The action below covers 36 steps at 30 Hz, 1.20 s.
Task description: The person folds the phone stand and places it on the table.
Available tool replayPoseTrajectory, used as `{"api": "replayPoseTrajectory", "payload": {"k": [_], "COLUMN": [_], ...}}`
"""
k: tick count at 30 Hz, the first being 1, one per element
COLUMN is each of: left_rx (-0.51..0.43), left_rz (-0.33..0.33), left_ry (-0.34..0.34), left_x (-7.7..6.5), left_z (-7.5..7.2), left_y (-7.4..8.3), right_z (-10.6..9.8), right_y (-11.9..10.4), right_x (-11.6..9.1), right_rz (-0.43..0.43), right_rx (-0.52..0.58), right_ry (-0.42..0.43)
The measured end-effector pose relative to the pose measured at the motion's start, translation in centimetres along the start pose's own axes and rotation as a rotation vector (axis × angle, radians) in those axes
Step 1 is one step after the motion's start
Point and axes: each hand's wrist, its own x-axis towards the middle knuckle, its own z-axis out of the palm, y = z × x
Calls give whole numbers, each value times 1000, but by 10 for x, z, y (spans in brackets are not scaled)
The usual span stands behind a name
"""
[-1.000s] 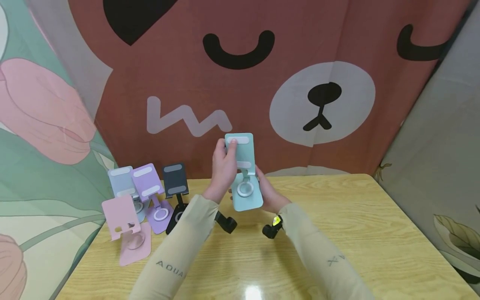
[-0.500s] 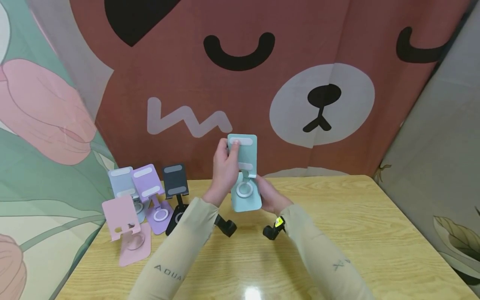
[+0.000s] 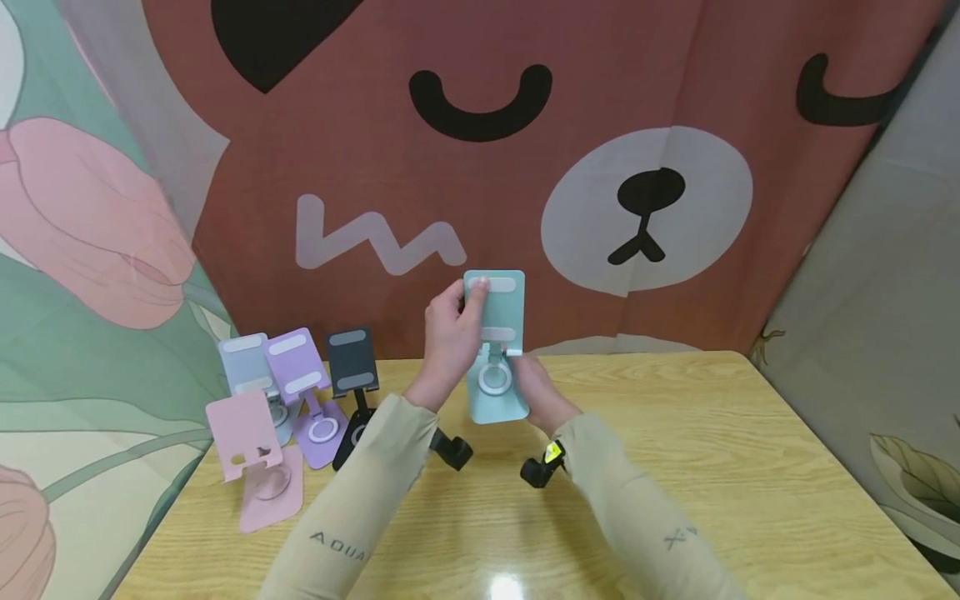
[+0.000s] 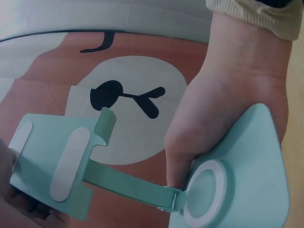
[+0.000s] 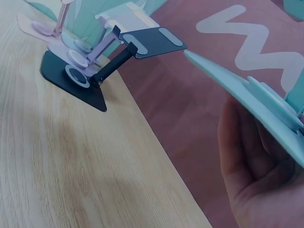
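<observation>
A mint-green phone stand is held up above the table between both hands. My left hand grips its upper plate by the left edge, the thumb lying on the upper pale pad. From behind the lower right, my right hand holds the base plate, its fingers hidden behind the plate in the head view. In the right wrist view the fingers curl under the base. The left wrist view shows the arm unfolded between the upper plate and the ringed base.
At the table's left stand several more phone stands: pink, light blue, purple and black. A bear-print cloth hangs right behind the wooden table. Dark wrist cameras sit below both hands.
Both hands have shifted slightly right with the mint-green phone stand. Its upper plate has moved right relative to the base. The other stands have stayed put.
</observation>
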Motion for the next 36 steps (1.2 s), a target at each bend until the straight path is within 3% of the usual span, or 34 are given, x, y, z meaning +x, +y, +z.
{"api": "replayPoseTrajectory", "payload": {"k": [10, 22, 28, 36], "left_rx": [5, -23, -63, -75], "left_rz": [-40, -169, -216, -252], "left_ry": [15, -21, -53, -41], "left_x": [0, -2, -9, -22], "left_z": [-3, -3, -1, 3], "left_y": [-1, -3, -5, -12], "right_z": [-4, -15, -20, -21], "right_y": [2, -5, -13, -18], "right_x": [2, 4, 6, 8], "right_rz": [-42, -74, -101, -105], "right_rx": [-108, -153, -155, -143], "right_ry": [55, 111, 139, 139]}}
